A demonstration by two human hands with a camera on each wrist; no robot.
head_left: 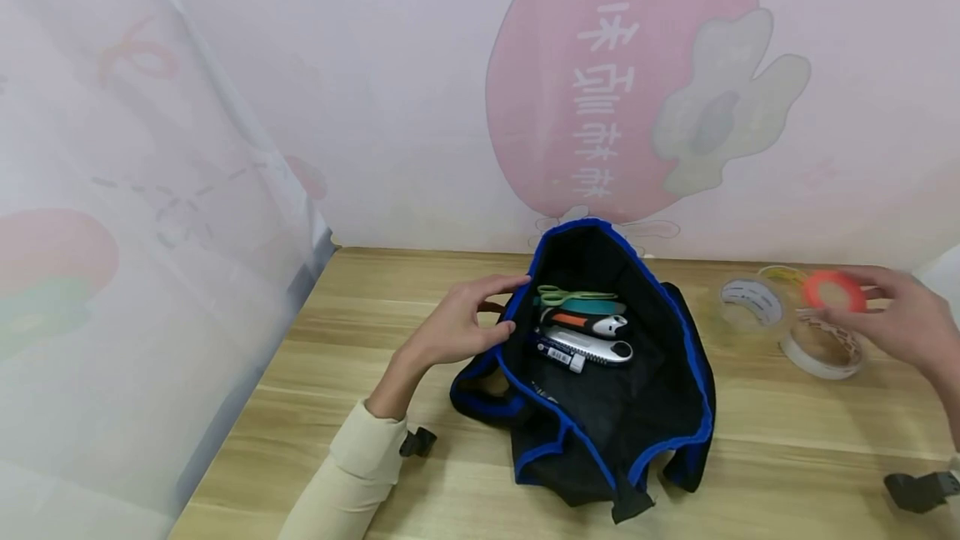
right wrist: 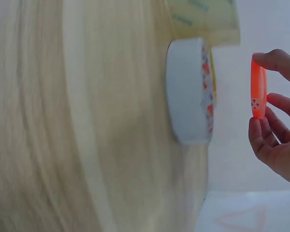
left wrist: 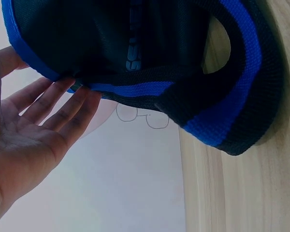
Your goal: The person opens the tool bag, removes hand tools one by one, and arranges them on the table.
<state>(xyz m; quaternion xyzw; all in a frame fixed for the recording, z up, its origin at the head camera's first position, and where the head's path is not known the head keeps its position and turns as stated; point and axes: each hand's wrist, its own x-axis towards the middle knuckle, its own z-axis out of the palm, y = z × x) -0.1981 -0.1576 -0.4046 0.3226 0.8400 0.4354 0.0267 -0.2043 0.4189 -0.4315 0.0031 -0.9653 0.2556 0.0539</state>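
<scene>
A black tool bag with blue trim [head_left: 600, 407] stands with its mouth open on the table. My left hand [head_left: 457, 323] holds its left rim; in the left wrist view the fingers [left wrist: 63, 108] meet the blue-edged cloth. Inside the bag lie green-handled scissors [head_left: 573, 296], an orange-and-black cutter [head_left: 577, 322] and a silver utility knife [head_left: 588, 346]. Over at the right, my right hand [head_left: 903, 315] pinches a thin roll of orange tape [right wrist: 257, 87] by its edge, raised off the table. Below it sits a white tape roll [right wrist: 186, 92].
A wide roll of clear tape [head_left: 750, 302] stands beside the white roll, with a yellow ring-shaped item [head_left: 782, 273] behind, partly covered. The wooden table [head_left: 315, 407] meets a printed cloth backdrop [head_left: 420, 107] at its far edge. The bag's strap [left wrist: 232, 111] loops out at its side.
</scene>
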